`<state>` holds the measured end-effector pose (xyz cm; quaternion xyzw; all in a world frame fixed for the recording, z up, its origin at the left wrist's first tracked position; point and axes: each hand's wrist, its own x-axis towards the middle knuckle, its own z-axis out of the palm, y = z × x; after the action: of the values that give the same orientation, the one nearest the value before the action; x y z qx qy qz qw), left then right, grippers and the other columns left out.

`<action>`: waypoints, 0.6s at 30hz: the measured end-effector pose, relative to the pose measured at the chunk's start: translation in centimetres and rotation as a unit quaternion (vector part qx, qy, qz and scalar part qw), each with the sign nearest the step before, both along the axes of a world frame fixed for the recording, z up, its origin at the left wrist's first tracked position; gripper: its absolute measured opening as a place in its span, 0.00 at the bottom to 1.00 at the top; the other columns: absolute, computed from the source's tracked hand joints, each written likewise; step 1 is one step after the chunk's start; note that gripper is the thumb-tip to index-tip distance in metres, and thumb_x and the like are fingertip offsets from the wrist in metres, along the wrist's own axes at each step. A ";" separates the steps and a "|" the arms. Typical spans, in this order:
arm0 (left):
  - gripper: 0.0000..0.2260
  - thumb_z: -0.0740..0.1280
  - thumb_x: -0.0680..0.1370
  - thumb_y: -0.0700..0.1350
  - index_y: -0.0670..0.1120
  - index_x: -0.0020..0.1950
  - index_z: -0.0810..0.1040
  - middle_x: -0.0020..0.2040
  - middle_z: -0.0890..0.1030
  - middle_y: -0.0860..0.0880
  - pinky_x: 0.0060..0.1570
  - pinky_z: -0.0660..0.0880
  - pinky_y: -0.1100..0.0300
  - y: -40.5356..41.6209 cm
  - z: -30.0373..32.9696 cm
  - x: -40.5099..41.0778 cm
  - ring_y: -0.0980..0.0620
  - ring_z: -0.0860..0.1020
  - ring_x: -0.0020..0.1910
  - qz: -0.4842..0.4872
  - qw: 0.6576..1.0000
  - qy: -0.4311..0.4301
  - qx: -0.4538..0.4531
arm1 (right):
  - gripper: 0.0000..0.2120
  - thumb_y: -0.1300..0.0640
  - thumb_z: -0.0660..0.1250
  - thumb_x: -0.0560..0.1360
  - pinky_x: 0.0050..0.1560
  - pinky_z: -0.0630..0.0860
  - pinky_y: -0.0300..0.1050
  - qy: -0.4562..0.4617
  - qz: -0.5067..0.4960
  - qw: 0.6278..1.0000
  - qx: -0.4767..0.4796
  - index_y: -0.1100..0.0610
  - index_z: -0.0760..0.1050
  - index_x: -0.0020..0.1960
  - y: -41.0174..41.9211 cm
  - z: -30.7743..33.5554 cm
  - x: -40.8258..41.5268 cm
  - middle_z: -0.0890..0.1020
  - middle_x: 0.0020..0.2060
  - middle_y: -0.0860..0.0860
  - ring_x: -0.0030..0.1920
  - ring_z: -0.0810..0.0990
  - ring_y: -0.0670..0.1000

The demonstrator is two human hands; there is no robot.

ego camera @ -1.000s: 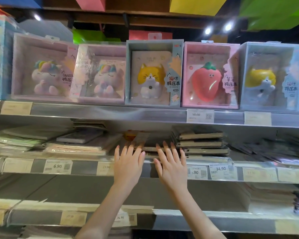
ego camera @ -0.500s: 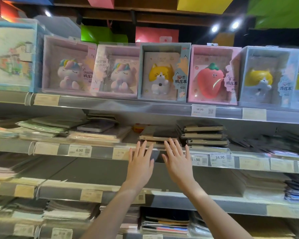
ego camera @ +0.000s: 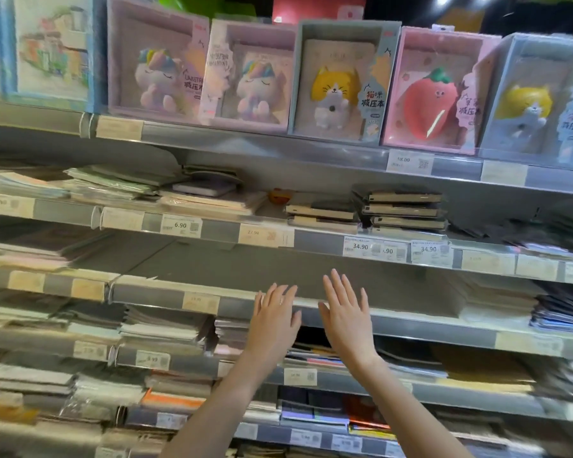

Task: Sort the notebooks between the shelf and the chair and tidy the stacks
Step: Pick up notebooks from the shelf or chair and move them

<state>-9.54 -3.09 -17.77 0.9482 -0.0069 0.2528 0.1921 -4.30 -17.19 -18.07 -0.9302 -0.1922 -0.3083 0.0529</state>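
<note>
Two short stacks of dark notebooks lie on the second shelf: a low stack (ego camera: 321, 213) and a taller one (ego camera: 406, 209) to its right. My left hand (ego camera: 273, 320) and my right hand (ego camera: 346, 317) hang side by side below them, in front of the third shelf's front rail (ego camera: 411, 327). Fingers of both are straight and spread, and neither holds anything. Both hands are clear of the notebook stacks. More flat notebook piles (ego camera: 166, 328) fill the lower shelves. No chair is in view.
Boxed squishy-toy notebooks, among them a cat box (ego camera: 341, 84) and a strawberry box (ego camera: 434, 90), line the top shelf. Pale notebook piles (ego camera: 113, 185) lie at the left of the second shelf. Price tags (ego camera: 361, 247) run along the rails.
Both hands have come down and back from the low notebook stack on the second shelf to the level of the third shelf. The view has tilted down, showing more lower shelves.
</note>
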 end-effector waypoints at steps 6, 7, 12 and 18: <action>0.23 0.54 0.81 0.51 0.49 0.75 0.55 0.75 0.58 0.51 0.74 0.47 0.52 -0.2 -7.4 -2.8 0.52 0.52 0.75 -0.008 0.997 0.078 0.010 | 0.25 0.49 0.49 0.82 0.73 0.46 0.57 0.106 -0.006 0.994 -0.024 0.54 0.48 0.76 -0.8 -6.7 -3.7 0.47 0.76 0.51 0.76 0.45 0.52; 0.23 0.54 0.81 0.51 0.49 0.75 0.55 0.75 0.59 0.51 0.74 0.48 0.52 -0.3 -8.8 -3.4 0.52 0.52 0.75 -0.011 0.996 0.093 0.007 | 0.25 0.48 0.46 0.82 0.73 0.42 0.55 0.148 -0.011 0.988 -0.030 0.52 0.44 0.76 -1.1 -8.1 -4.3 0.43 0.75 0.49 0.75 0.41 0.51; 0.24 0.57 0.81 0.52 0.51 0.75 0.56 0.75 0.58 0.51 0.74 0.47 0.52 -0.9 -16.3 -6.3 0.51 0.52 0.75 -0.016 0.981 0.193 -0.023 | 0.25 0.48 0.45 0.82 0.73 0.38 0.54 0.251 -0.046 0.966 -0.037 0.51 0.41 0.76 -2.3 -15.9 -8.1 0.40 0.75 0.48 0.75 0.37 0.49; 0.24 0.55 0.81 0.52 0.50 0.75 0.55 0.75 0.57 0.51 0.74 0.46 0.53 -2.1 -26.9 -10.0 0.51 0.52 0.75 -0.024 0.963 0.267 -0.018 | 0.26 0.46 0.41 0.81 0.74 0.42 0.55 0.334 -0.065 0.938 -0.063 0.52 0.42 0.76 -3.8 -26.2 -11.3 0.43 0.76 0.48 0.76 0.41 0.51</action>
<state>-19.58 -5.15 -44.72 0.9773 0.0259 -0.0139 0.2099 -15.60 -21.04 -44.24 -0.9915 -0.1219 0.0301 0.0355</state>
